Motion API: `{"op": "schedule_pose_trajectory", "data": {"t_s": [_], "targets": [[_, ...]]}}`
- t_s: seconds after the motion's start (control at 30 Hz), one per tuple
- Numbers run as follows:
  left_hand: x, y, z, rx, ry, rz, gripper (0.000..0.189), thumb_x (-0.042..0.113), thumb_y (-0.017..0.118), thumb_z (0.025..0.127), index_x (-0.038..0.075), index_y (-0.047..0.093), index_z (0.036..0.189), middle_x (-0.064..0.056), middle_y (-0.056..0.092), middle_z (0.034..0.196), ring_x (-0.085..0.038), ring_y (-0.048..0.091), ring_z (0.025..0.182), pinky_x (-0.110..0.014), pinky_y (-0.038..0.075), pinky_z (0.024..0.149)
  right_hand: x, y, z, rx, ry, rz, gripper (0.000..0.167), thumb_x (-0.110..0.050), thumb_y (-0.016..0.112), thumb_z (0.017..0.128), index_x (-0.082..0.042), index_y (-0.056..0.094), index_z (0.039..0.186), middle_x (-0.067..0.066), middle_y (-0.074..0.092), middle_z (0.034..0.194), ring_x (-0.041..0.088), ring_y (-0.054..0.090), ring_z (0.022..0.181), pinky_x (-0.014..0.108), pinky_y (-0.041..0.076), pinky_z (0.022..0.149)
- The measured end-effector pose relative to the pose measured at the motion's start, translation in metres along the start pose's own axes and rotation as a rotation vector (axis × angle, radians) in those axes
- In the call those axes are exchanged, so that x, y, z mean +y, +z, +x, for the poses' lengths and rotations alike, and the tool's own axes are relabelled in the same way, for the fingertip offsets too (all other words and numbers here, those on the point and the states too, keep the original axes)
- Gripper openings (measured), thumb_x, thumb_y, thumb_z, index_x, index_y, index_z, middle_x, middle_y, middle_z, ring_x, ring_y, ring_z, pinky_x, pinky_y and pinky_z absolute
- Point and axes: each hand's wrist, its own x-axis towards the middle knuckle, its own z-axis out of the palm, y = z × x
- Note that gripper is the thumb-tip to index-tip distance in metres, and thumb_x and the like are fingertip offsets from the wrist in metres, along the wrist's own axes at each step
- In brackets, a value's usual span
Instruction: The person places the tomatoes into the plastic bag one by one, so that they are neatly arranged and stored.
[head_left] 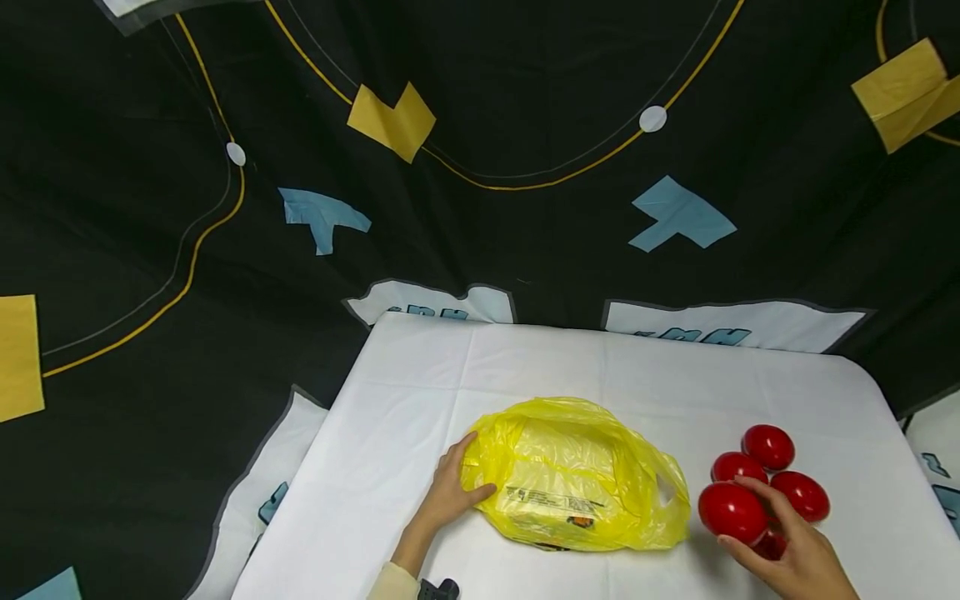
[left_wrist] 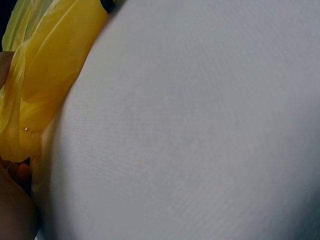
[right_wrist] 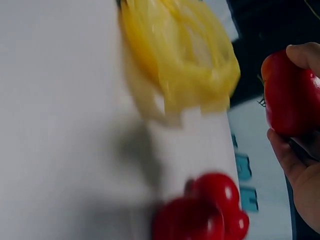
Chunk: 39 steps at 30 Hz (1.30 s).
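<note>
A yellow plastic bag (head_left: 570, 483) lies on its side on the white-covered table, its open mouth toward the right. My left hand (head_left: 448, 492) holds the bag's left end, thumb on the near side; part of its grip is hidden by the plastic in the left wrist view. To the right of the bag, my right hand (head_left: 798, 554) grips a red tomato (head_left: 731, 512) between thumb and fingers. That tomato (right_wrist: 290, 95) is raised off the table in the right wrist view, its green stem showing. Several more tomatoes (head_left: 768, 447) sit grouped beside and beyond this hand.
A white cloth (head_left: 420, 392) covers the table. Behind it hangs a black backdrop (head_left: 510, 250) with yellow, blue and white printed shapes. Printed writing marks the bag's near side. A dark strap (head_left: 438, 590) shows at my left wrist.
</note>
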Motion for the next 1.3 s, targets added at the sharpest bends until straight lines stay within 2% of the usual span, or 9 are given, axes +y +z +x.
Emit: {"op": "schedule_pose_trajectory", "data": {"t_s": [0.2, 0.5, 0.73, 0.97, 1.3], "targets": [[0.002, 0.0, 0.001, -0.012, 0.002, -0.004, 0.093, 0.04, 0.077, 0.074, 0.024, 0.025, 0.149, -0.01, 0.035, 0.146, -0.033, 0.033, 0.129, -0.06, 0.032, 0.1, -0.027, 0.025, 0.01, 0.026, -0.094, 0.015, 0.092, -0.047, 0.082, 0.066, -0.011, 0.038, 0.138, 0.023, 0.048, 0.133, 0.038, 0.057, 0.102, 0.05, 0.054, 0.076], [0.002, 0.0, 0.004, -0.013, 0.009, 0.012, 0.093, 0.041, 0.077, 0.073, 0.025, 0.025, 0.149, -0.009, 0.035, 0.145, -0.032, 0.034, 0.128, -0.058, 0.033, 0.1, -0.047, 0.054, 0.021, 0.048, -0.189, 0.083, 0.081, -0.044, 0.081, 0.069, -0.012, 0.044, 0.134, 0.016, 0.053, 0.131, 0.031, 0.058, 0.106, 0.047, 0.053, 0.082], [0.001, 0.0, 0.004, -0.017, -0.012, 0.021, 0.093, 0.042, 0.077, 0.072, 0.029, 0.025, 0.149, -0.007, 0.035, 0.146, -0.03, 0.033, 0.129, -0.058, 0.033, 0.099, -0.056, 0.075, 0.024, 0.017, -0.204, 0.128, 0.077, -0.039, 0.083, 0.069, -0.014, 0.047, 0.132, 0.012, 0.055, 0.129, 0.028, 0.058, 0.107, 0.043, 0.052, 0.085], [0.004, -0.002, 0.002, -0.022, -0.035, 0.013, 0.093, 0.042, 0.078, 0.072, 0.029, 0.026, 0.148, -0.006, 0.034, 0.147, -0.031, 0.033, 0.128, -0.061, 0.032, 0.099, -0.062, 0.092, 0.029, 0.02, -0.253, 0.154, 0.073, -0.035, 0.085, 0.068, -0.02, 0.05, 0.13, 0.005, 0.056, 0.126, 0.022, 0.057, 0.106, 0.036, 0.054, 0.082], [0.0, 0.0, 0.001, -0.02, -0.027, 0.02, 0.095, 0.04, 0.078, 0.072, 0.028, 0.024, 0.149, -0.008, 0.035, 0.146, -0.033, 0.033, 0.129, -0.062, 0.032, 0.099, -0.071, 0.11, 0.037, 0.019, -0.293, 0.172, 0.073, -0.032, 0.086, 0.067, -0.018, 0.052, 0.13, 0.002, 0.058, 0.125, 0.02, 0.058, 0.104, 0.038, 0.055, 0.08]]}}
